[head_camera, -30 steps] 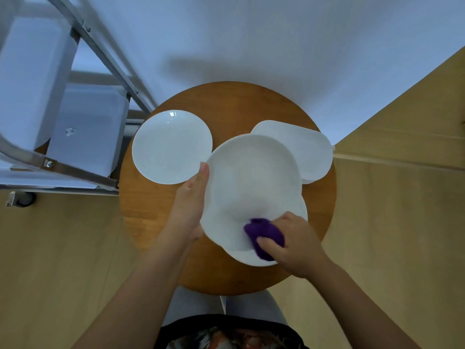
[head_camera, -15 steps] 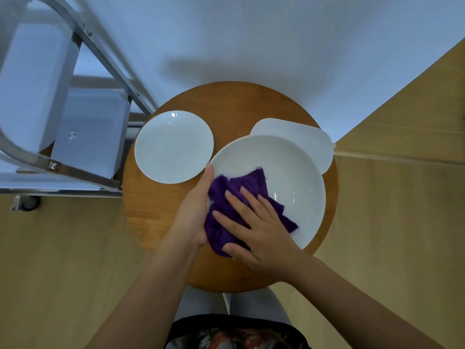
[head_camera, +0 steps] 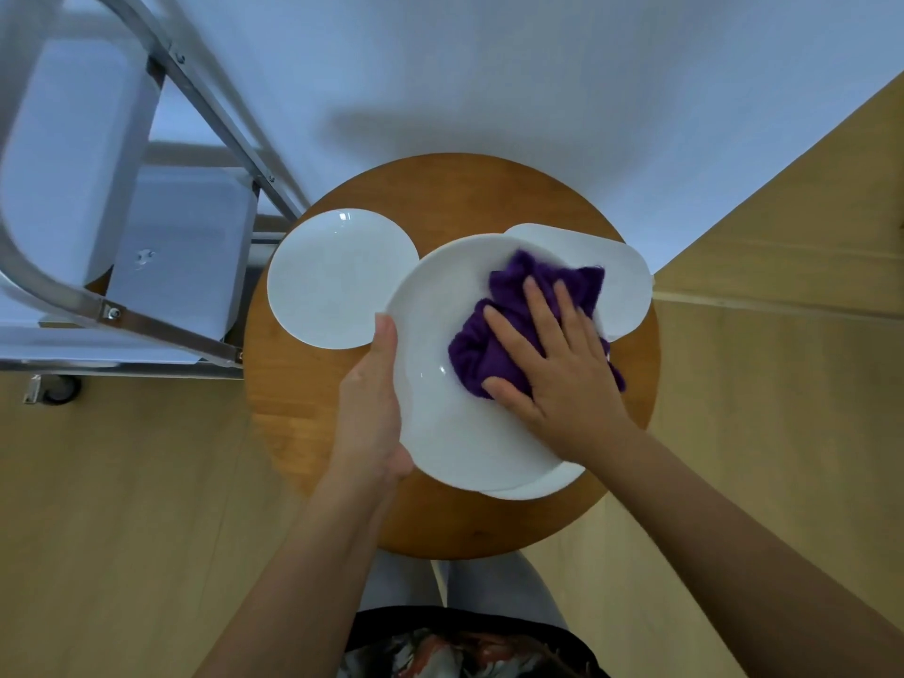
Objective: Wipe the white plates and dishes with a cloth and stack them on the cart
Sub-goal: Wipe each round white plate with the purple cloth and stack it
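A large white plate (head_camera: 440, 403) is held tilted above the round wooden table (head_camera: 313, 413). My left hand (head_camera: 374, 408) grips its left rim, thumb on the upper edge. My right hand (head_camera: 553, 369) lies flat with spread fingers on a purple cloth (head_camera: 508, 305), pressing it onto the plate's upper right face. Under the plate's lower edge another white dish (head_camera: 543, 484) shows. A smaller round white plate (head_camera: 337, 278) lies at the table's left. A white rounded dish (head_camera: 623, 291) lies at the right, partly covered.
The metal-framed cart (head_camera: 161, 330) with white shelves (head_camera: 181, 252) stands to the left of the table, one caster (head_camera: 58, 389) on the wooden floor. A white wall rises behind the table.
The plate has been tipped up on its left side. My right hand has slid the cloth from the plate's lower left up to its upper right.
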### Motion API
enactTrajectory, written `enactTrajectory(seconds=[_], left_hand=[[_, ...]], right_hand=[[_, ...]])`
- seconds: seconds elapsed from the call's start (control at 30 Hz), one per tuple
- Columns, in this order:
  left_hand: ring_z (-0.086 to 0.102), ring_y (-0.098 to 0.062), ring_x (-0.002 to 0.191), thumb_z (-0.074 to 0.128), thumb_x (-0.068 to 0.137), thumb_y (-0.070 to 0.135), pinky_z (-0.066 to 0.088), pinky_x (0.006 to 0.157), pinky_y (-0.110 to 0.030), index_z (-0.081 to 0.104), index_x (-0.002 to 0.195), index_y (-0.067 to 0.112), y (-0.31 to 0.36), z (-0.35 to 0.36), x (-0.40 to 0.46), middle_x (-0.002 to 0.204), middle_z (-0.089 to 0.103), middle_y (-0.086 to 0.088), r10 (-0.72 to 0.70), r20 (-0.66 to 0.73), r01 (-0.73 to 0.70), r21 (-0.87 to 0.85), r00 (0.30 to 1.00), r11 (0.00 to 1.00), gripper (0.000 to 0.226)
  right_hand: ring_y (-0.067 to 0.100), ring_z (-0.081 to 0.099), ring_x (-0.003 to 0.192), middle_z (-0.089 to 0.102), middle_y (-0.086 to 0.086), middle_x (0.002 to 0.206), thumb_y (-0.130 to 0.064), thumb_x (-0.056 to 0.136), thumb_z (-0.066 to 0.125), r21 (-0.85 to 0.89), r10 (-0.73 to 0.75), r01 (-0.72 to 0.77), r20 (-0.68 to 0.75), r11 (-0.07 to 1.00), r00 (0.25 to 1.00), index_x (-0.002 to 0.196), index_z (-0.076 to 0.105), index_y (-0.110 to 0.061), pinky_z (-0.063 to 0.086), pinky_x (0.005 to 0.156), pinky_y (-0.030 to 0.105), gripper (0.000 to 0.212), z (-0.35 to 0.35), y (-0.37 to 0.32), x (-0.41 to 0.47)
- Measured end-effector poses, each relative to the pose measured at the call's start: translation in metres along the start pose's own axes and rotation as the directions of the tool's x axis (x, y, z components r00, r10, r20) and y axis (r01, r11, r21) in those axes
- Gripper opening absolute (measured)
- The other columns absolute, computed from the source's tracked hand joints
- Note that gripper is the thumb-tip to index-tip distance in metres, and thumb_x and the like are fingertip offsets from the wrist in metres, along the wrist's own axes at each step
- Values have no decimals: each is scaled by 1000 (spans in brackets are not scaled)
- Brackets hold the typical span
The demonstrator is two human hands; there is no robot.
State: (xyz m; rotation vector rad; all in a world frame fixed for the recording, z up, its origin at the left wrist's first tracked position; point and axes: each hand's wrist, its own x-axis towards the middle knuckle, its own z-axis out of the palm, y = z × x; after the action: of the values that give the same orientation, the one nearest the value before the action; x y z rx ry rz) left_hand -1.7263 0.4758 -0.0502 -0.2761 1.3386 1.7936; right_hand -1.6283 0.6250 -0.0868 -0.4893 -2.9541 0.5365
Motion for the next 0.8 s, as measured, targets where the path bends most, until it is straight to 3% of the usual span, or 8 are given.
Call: enactTrajectory(seconds=[0.13,0.2,0.37,0.53,0.6,0.67,0.73,0.8], left_hand=[[61,-34,111,54,67,60,49,93,-54,56,124,25,-5,14,-8,123,62,-13,11,-18,-12,-15,1000,1000,67],[61,-34,111,57,57,64,50,92,-55,57,121,27,-7,17,-9,121,63,-12,0,-73,-2,-22,997,1000,74],[68,-30,98,61,51,67,55,84,-52,62,111,27,-8,7,-9,107,71,-8,-3,-184,-2,-24,983,1000,72],[61,-31,109,50,66,66,50,93,-54,58,117,34,10,2,-1,117,66,-6,-54,-131,61,47,990,997,61],[65,-30,104,50,76,65,54,86,-50,61,111,34,15,6,2,105,72,-3,-78,-118,86,69,990,994,49],[72,-24,79,53,83,60,59,64,-39,63,94,34,18,9,4,78,75,3,-94,-174,107,68,980,992,31],[71,-18,61,55,86,54,56,49,-33,61,89,32,25,12,4,66,73,5,-78,-206,90,48,975,995,23],[73,-19,70,54,83,61,59,58,-37,62,96,32,34,12,5,77,75,4,-64,-147,80,105,987,991,33]], right_hand=[[40,9,142,12,14,156,-58,92,14,202,376,-366,-9,908,927,143,9,-33,10,111,51,57,17,-52,-29],[38,5,142,5,8,156,-60,92,8,281,414,-400,8,873,910,143,9,-37,10,111,52,55,25,-77,-38],[31,8,141,19,-1,153,-64,90,28,393,179,-192,70,899,981,142,31,-35,15,108,50,59,24,-84,-51],[31,57,117,62,6,124,-44,66,80,152,-144,139,26,979,989,120,63,-14,51,87,44,64,18,-59,-66],[29,67,99,70,8,107,-35,64,83,56,-184,188,-78,981,980,107,70,-10,56,73,37,51,13,-55,-66],[26,70,85,73,8,94,-34,69,77,18,-222,228,-168,973,960,99,73,-8,55,67,31,39,5,-54,-60],[23,70,78,73,7,87,-32,72,75,68,-241,261,-214,963,947,95,74,-7,55,65,29,34,-7,-56,-52],[18,69,79,73,4,86,-28,69,80,224,-233,283,-225,932,946,97,72,-10,56,68,25,34,-22,-59,-46]])
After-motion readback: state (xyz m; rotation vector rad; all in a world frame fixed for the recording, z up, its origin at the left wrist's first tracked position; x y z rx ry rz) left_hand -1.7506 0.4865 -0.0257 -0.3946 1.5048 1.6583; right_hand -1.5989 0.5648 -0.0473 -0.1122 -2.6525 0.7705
